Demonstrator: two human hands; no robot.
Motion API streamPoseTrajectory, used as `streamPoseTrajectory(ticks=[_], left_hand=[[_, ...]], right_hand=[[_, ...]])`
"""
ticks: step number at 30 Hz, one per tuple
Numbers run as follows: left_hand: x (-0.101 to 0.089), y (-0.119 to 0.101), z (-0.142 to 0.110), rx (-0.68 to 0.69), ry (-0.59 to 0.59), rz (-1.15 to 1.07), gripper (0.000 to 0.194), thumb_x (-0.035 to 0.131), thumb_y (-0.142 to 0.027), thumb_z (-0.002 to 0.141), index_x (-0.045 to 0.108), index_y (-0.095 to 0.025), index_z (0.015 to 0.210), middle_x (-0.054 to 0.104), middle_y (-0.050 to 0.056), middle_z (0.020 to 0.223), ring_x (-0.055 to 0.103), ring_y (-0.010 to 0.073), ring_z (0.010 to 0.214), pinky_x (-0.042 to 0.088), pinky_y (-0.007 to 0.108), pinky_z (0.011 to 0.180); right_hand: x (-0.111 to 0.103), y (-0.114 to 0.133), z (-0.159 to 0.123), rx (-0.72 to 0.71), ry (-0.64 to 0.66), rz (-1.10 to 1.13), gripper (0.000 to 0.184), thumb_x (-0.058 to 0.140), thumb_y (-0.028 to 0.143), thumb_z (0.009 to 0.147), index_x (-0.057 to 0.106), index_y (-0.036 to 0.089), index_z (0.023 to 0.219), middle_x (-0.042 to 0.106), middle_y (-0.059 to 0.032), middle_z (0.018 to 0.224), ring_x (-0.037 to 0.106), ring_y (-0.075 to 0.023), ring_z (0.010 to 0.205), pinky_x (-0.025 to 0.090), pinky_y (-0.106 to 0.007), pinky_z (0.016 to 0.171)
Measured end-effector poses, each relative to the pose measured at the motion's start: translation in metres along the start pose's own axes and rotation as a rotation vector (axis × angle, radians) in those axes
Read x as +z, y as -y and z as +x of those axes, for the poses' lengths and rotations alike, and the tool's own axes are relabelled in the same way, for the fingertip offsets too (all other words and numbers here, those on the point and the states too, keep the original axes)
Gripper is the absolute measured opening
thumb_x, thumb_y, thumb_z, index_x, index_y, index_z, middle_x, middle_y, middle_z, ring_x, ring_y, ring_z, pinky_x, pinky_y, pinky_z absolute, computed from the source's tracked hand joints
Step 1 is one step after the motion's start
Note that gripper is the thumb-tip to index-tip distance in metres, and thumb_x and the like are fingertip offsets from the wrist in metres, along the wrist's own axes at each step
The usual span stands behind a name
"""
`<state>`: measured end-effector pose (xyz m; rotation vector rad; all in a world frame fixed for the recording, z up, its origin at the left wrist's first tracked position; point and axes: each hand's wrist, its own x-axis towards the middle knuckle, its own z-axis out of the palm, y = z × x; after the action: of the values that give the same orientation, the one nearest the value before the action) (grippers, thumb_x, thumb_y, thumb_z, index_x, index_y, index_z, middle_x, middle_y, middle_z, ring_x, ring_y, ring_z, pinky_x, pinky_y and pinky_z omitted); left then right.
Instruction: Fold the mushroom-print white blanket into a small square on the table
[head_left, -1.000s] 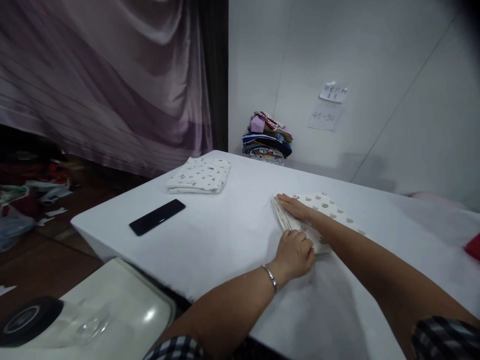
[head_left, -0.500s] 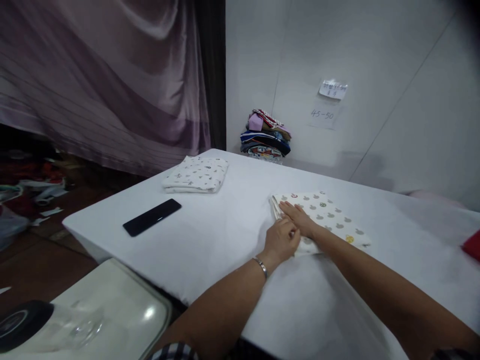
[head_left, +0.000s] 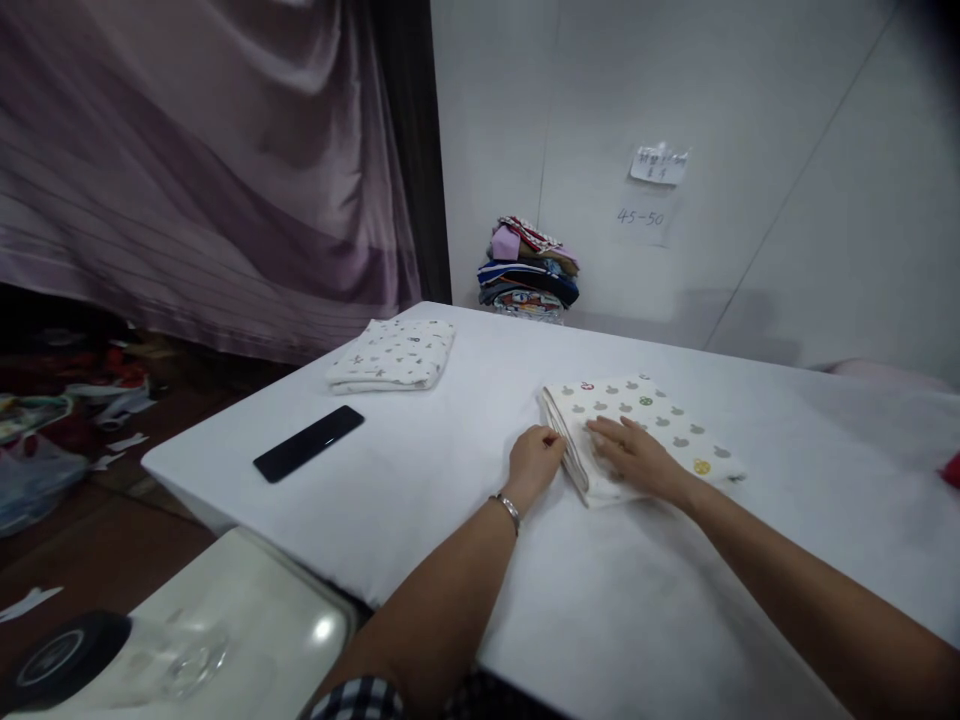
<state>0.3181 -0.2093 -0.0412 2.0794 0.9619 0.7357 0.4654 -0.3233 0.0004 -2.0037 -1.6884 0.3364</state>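
Observation:
A folded white cloth with grey bunny heads and a few coloured motifs lies on the white-covered table. Its layered edge faces left. At that edge, my left hand, wearing a silver bracelet, has its fingers closed in a pinch on the layers. Over the near left part of the cloth is my right hand, palm down, its fingers apart and grasping nothing. A second folded white cloth with small prints rests toward the table's far left corner.
A black phone lies on the table at left. A stack of folded clothes stands by the wall behind. At lower left, a clear bottle with a black cap lies on a pale surface. Something red shows at the right edge.
My left hand has slid left, off the cloth's near part to its layered edge. My right hand has lifted from pressing the far left corner and moved right and nearer, uncovering more print.

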Motion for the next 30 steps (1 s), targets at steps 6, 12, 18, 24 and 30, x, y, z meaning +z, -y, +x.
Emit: streamPoseTrajectory(ticks=[6,12,18,24,30], left_hand=[[0.000,0.000,0.000,-0.020,0.020,-0.027,0.015,0.056,-0.026,0.079,0.066,-0.020,0.068,0.065,0.000,0.075,0.057,0.0126,0.071,0.039,0.024,0.066],[0.001,0.004,0.001,-0.022,0.027,-0.030,0.020,0.058,-0.033,0.079,0.065,-0.019,0.067,0.065,0.000,0.073,0.057,0.0125,0.070,0.040,0.024,0.066],[0.003,0.007,0.003,-0.038,-0.003,-0.086,0.013,0.061,-0.030,0.076,0.064,-0.018,0.069,0.064,-0.001,0.072,0.056,0.0117,0.069,0.041,0.023,0.066],[0.002,0.005,0.004,-0.066,0.002,-0.076,0.011,0.059,-0.025,0.076,0.065,-0.018,0.071,0.066,0.000,0.073,0.058,0.0122,0.069,0.042,0.023,0.066],[-0.004,-0.001,0.026,-0.114,0.014,-0.020,0.013,0.058,-0.023,0.077,0.068,-0.017,0.073,0.070,0.003,0.075,0.061,0.0143,0.072,0.043,0.024,0.067]], right_hand=[[0.027,-0.005,-0.049,-0.208,-0.102,-0.286,0.046,0.043,0.045,0.091,0.048,0.026,0.133,0.052,-0.0081,0.134,0.039,-0.0261,0.130,0.016,-0.052,0.112],[0.047,-0.016,-0.050,-0.381,-0.292,-0.421,0.039,0.048,0.029,0.090,0.051,0.017,0.127,0.055,-0.0121,0.130,0.046,-0.0258,0.124,0.034,-0.051,0.102],[0.044,-0.009,-0.052,-0.450,-0.349,-0.382,0.031,0.045,0.023,0.091,0.053,0.016,0.121,0.058,-0.0128,0.121,0.050,-0.0248,0.114,0.038,-0.046,0.096],[0.046,-0.002,-0.051,-0.476,-0.351,-0.364,0.032,0.046,0.019,0.090,0.053,0.015,0.120,0.058,-0.0129,0.112,0.051,-0.0240,0.102,0.040,-0.041,0.088],[0.051,-0.005,-0.049,-0.497,-0.328,-0.443,0.047,0.045,0.005,0.083,0.054,0.022,0.126,0.056,-0.0122,0.114,0.050,-0.0237,0.101,0.039,-0.039,0.085]])
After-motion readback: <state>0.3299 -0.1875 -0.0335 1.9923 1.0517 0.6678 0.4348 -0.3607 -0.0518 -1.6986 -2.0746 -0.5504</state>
